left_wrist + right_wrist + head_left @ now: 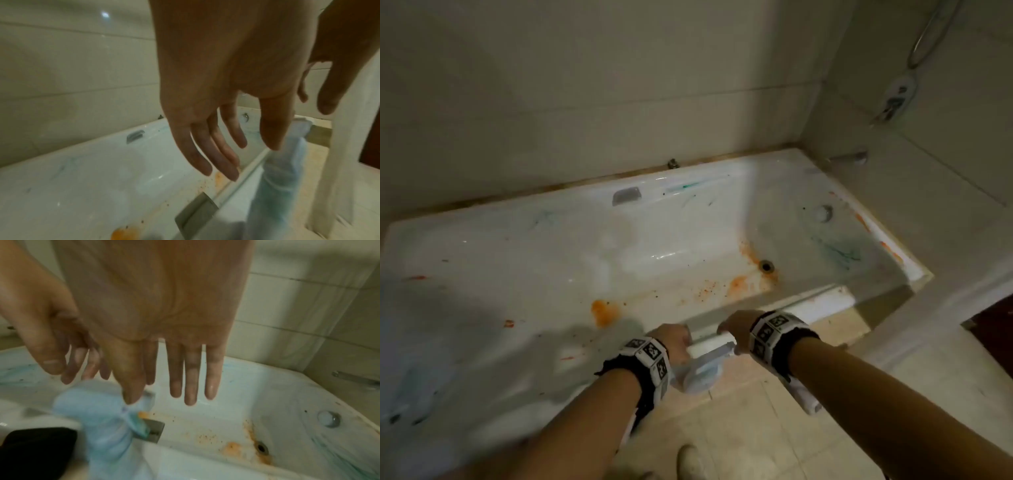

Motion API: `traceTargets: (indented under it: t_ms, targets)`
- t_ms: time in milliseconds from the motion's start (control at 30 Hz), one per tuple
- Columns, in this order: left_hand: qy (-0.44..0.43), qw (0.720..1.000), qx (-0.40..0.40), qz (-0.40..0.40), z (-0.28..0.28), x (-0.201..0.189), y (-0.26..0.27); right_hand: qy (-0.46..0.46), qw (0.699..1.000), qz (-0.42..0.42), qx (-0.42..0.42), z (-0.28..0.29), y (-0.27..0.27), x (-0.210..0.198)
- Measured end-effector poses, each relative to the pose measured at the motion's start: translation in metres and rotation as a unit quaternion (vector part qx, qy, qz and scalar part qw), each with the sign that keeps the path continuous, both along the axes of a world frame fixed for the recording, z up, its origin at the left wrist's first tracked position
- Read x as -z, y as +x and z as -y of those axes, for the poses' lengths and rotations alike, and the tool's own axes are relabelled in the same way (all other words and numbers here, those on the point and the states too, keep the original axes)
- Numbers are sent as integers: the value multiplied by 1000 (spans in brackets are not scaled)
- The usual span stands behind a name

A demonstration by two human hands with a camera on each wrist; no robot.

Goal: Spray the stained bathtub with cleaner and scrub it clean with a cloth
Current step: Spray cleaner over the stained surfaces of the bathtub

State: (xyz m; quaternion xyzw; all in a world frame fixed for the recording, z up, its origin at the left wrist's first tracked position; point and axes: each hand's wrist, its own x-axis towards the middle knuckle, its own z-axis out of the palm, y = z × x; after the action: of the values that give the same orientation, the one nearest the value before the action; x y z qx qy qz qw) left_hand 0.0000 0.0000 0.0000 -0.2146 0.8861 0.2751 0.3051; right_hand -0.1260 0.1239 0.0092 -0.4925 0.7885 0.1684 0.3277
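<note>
The white bathtub carries orange stains on its floor and around the drain, with green smears on its walls. A light blue cloth hangs over the tub's near rim. My left hand and right hand hover just above it, side by side. In the wrist views the left hand and right hand both have straight, spread fingers that grip nothing. The right thumb tip sits close to the cloth. No spray bottle is in view.
A metal grab handle is set in the tub's far wall, an overflow knob at the right end. A tap spout and shower hose are on the right wall. A shoe stands on the tiled floor.
</note>
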Motion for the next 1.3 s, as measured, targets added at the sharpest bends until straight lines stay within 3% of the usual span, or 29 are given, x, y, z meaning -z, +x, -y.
traceTargets:
  t_ms: [133, 367, 533, 633, 733, 800, 900, 1033, 1200, 1300]
  targets:
    - [16, 1000, 3, 26, -25, 17, 6, 17, 1000, 1, -8, -4, 16, 8]
    - [-70, 995, -61, -44, -44, 18, 15, 9, 998, 33, 48, 5, 20, 13]
    - [-80, 994, -48, -61, -48, 7, 18, 24, 997, 69, 14, 16, 15, 1]
    - [-35, 986, -113, -114, -39, -4, 19, -58, 994, 84, 38, 28, 8, -18]
    - [-13, 971, -182, -153, -19, -27, 16, -169, 958, 152, 176, 34, -15, -31]
    - [-23, 956, -237, -170, -2, -45, 13, -173, 945, 186, 204, 35, -24, -36]
    - [-63, 934, -290, -197, 17, -70, 16, -124, 948, 231, 178, 43, -12, -35]
    - [-111, 900, -356, -226, 31, -98, 25, -187, 921, 303, 158, 82, 28, -28]
    - [-58, 812, -511, -276, 65, -125, 53, -336, 868, 321, 175, 144, 79, -42]
    - [-15, 760, -573, -305, 88, -136, 78, -392, 849, 327, 138, 179, 99, -47]
